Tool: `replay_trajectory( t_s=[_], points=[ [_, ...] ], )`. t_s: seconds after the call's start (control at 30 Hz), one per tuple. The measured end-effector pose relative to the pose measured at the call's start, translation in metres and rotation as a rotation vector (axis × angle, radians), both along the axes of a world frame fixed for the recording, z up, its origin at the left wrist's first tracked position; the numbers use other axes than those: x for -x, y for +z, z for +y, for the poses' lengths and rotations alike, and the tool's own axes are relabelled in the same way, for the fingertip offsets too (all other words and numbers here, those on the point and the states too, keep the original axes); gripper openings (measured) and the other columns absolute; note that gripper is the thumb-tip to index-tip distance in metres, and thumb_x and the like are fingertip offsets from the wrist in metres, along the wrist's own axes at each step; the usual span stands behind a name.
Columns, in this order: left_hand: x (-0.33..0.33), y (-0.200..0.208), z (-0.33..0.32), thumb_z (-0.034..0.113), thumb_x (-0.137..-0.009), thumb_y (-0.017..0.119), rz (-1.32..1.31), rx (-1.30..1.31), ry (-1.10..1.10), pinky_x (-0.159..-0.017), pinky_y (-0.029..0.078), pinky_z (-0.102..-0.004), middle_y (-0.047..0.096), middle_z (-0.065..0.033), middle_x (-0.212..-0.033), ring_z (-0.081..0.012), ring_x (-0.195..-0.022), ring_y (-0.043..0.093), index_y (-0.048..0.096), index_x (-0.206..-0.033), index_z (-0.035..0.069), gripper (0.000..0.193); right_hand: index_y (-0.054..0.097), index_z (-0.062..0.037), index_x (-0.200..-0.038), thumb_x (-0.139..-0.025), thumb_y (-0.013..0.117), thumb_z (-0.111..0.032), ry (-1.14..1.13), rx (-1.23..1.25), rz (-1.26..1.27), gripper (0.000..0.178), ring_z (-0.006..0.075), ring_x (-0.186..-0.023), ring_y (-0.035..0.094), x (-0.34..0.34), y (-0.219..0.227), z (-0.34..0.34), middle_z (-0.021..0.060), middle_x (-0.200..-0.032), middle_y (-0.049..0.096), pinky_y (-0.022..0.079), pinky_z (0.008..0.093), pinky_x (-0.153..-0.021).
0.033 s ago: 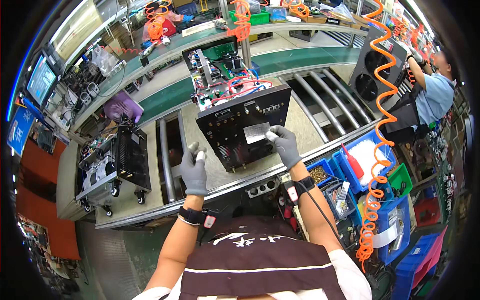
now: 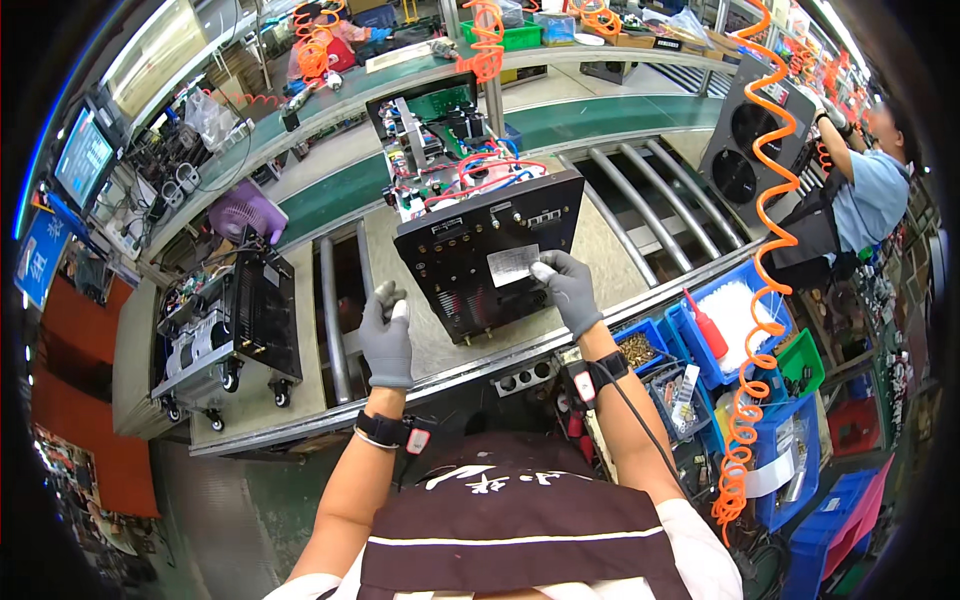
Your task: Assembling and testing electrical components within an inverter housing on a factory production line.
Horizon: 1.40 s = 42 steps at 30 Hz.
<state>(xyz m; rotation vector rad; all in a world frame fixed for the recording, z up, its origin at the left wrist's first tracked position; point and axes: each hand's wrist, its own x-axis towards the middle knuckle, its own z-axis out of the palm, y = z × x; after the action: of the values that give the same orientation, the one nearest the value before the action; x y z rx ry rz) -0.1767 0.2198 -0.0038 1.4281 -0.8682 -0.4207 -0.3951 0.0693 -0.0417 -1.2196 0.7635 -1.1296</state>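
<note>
Closest to me, the dark apron (image 2: 510,540) fills the bottom of my view, with both forearms reaching past it. I have the left hand (image 2: 386,338), gray-gloved, just off the panel's left side, its thumb and fingers apart with nothing seen between them. The right hand (image 2: 568,290) is at the lower right corner of a silver label (image 2: 511,266) on the black panel (image 2: 460,270); I cannot tell whether its fingers pinch that corner or only press it. The panel stands upright on the pale board (image 2: 430,330), in front of me, between the hands. To my right, a red bottle (image 2: 709,335) sits in a blue bin (image 2: 686,340). Behind the panel I see red wires (image 2: 480,178) over circuit boards. Farther out are a purple fan (image 2: 243,217) on the left and a co-worker (image 2: 870,195) beside a tall black cabinet (image 2: 725,145) on the right.
</note>
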Motion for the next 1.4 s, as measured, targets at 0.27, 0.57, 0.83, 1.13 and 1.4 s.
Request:
replay_trajectory(
  t_s=[0.27, 0.57, 0.83, 1.13, 1.4],
  points=[
    [-0.010, 0.015, -0.012, 0.004, -0.078, 0.053, -0.166, -0.023, -0.045, -0.089, 0.044, -0.0313, 0.052, -0.0125, -0.123, -0.0226, -0.106, 0.054, 0.043, -0.129, 0.003, 0.052, 0.063, 0.0019, -0.090, -0.079, 0.064, -0.005, -0.039, 0.076, 0.043, 0.013, 0.0070, -0.073, 0.053, -0.016, -0.008, -0.009, 0.0008, -0.079, 0.062, 0.043, 0.0212, -0.068],
    [-0.007, 0.024, -0.019, 0.001, -0.081, 0.050, -0.108, -0.053, -0.190, -0.095, 0.038, -0.0283, 0.048, -0.0147, -0.127, -0.0199, -0.113, 0.050, 0.037, -0.131, -0.004, 0.052, 0.063, 0.0031, -0.091, -0.077, 0.065, -0.009, -0.106, 0.091, 0.046, 0.018, 0.0086, -0.072, 0.055, -0.023, -0.008, -0.013, 0.0037, -0.079, 0.064, 0.044, 0.0226, -0.068],
    [-0.010, 0.025, -0.029, 0.006, -0.078, 0.054, -0.134, 0.045, -0.167, -0.088, 0.044, -0.0303, 0.056, -0.0149, -0.117, -0.0207, -0.102, 0.057, 0.042, -0.129, 0.000, 0.052, 0.064, 0.0032, -0.091, -0.077, 0.067, -0.009, -0.168, 0.050, 0.040, 0.019, 0.0085, -0.070, 0.055, -0.028, -0.005, -0.010, 0.0043, -0.079, 0.064, 0.045, 0.0227, -0.066],
    [-0.011, 0.040, -0.041, 0.008, -0.082, 0.055, -0.100, 0.079, -0.223, -0.087, 0.041, -0.0273, 0.056, -0.0102, -0.109, -0.0143, -0.098, 0.052, 0.042, -0.127, -0.003, 0.048, 0.065, 0.0033, -0.089, -0.077, 0.067, -0.009, -0.285, 0.090, 0.092, 0.018, 0.0076, -0.069, 0.055, -0.036, -0.002, -0.002, 0.0049, -0.078, 0.065, 0.045, 0.0223, -0.064],
    [-0.034, 0.026, -0.054, 0.014, -0.089, 0.054, -0.264, 0.029, -0.246, -0.079, 0.041, -0.0222, 0.056, -0.0035, -0.102, -0.0097, -0.090, 0.050, 0.049, -0.120, -0.002, 0.035, 0.065, 0.0030, -0.083, -0.074, 0.068, -0.007, -0.362, 0.177, 0.135, 0.014, 0.0064, -0.066, 0.054, -0.038, -0.004, 0.004, 0.0054, -0.073, 0.065, 0.044, 0.0227, -0.061]
  ],
)
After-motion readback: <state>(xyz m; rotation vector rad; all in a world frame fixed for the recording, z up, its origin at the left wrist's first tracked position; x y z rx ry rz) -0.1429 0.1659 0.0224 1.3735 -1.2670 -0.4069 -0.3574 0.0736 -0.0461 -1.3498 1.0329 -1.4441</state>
